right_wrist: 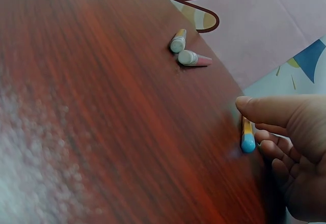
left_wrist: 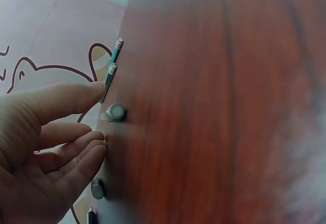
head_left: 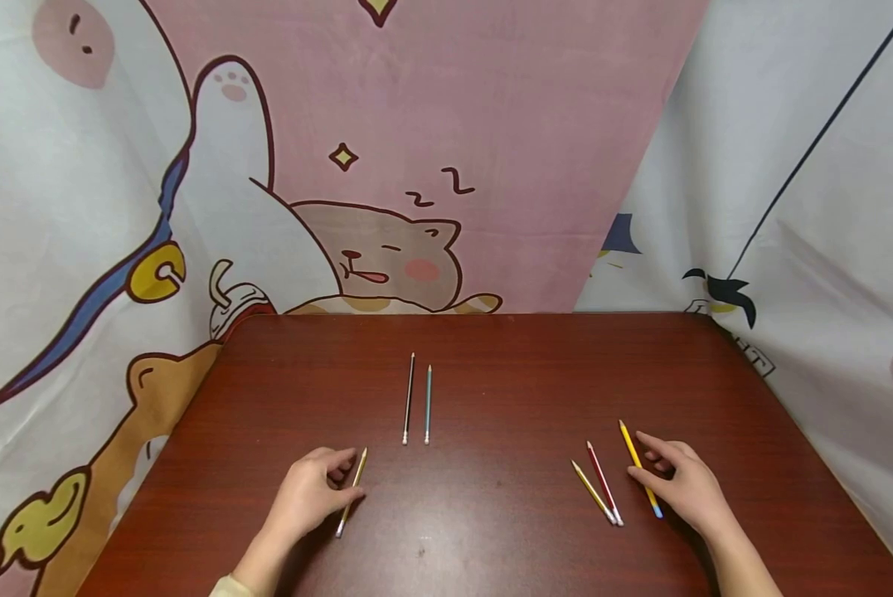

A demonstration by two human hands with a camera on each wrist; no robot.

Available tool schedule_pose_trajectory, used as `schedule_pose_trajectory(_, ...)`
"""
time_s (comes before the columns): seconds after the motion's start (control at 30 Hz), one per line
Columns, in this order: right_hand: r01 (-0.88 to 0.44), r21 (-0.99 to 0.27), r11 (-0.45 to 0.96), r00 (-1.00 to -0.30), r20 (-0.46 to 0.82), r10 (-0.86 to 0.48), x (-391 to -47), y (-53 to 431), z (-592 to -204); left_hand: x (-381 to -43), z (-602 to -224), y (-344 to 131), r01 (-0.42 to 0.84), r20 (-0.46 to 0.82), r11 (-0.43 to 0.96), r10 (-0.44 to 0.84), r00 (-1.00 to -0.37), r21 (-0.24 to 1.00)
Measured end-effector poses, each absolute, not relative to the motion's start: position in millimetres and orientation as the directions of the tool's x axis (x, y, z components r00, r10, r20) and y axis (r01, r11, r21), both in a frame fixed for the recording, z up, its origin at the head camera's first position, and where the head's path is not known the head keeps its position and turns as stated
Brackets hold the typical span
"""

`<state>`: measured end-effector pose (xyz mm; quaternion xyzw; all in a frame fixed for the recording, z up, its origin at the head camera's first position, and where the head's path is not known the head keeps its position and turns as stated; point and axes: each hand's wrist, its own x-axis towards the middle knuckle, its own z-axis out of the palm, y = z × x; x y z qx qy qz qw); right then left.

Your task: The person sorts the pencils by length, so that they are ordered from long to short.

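My left hand reaches over a gold pencil with a pale eraser end, which lies on the table between thumb and fingertips. In the left wrist view a gap shows around that eraser; contact is unclear. Below those fingers are another eraser end and a dark pencil tip. My right hand straddles a yellow pencil with a blue end; its thumb and fingers stand apart around it. Left of it lie a red pencil and a gold pencil, eraser ends close together.
A black pencil and a teal pencil lie side by side, farther back on the brown table. Behind the table's back edge hangs a cartoon-printed cloth.
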<state>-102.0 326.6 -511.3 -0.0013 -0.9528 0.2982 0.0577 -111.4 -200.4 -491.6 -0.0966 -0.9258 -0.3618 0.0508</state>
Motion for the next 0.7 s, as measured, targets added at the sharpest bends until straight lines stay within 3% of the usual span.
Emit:
schedule_pose_trajectory(0.4, -0.096, -0.545, 0.833, -0.978, 0.206, 0.022, -103.6, 326.1, -511.8, -120.8, -498.1, -200.8, 0.285, 0.169, 0.76, 0.23, -0.958, 0.584)
schedule_pose_trajectory(0.7, -0.052, -0.53, 0.846, -0.99, 0.137, 0.025, -103.7, 325.8, -508.1, -121.1, -494.0, -199.3, 0.266, 0.136, 0.774, 0.23, -0.964, 0.574)
